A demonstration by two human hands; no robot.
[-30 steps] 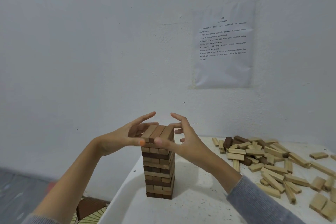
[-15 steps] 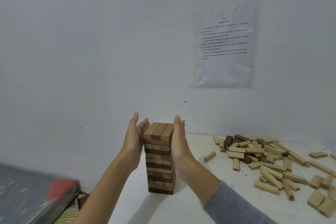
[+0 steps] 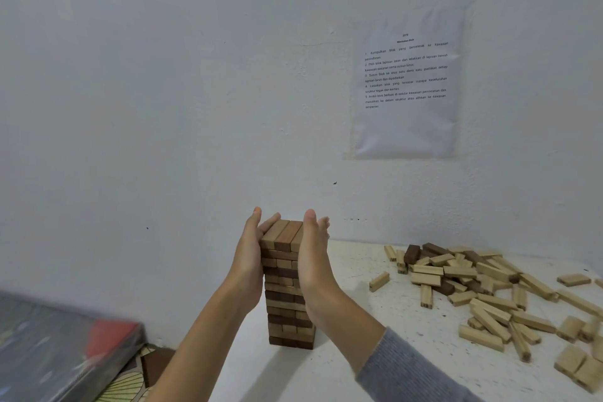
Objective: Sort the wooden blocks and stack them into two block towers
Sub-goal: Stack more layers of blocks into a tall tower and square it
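Observation:
A tall tower of brown wooden blocks (image 3: 287, 300) stands near the left edge of the white table (image 3: 368, 336). My left hand (image 3: 251, 258) lies flat against the tower's left side, fingers straight and pointing up. My right hand (image 3: 315, 261) presses flat against its right side in the same way. A loose pile of mostly pale blocks (image 3: 483, 284), with a few dark ones mixed in, spreads over the right half of the table.
A printed paper sheet (image 3: 406, 85) hangs on the white wall behind. A single pale block (image 3: 379, 281) lies between tower and pile. Left of and below the table sits a dark flat object with a red patch (image 3: 65, 349).
My hands went from hovering with spread fingers around the tower's top to pressing flat on its two sides. The view has drifted slightly left.

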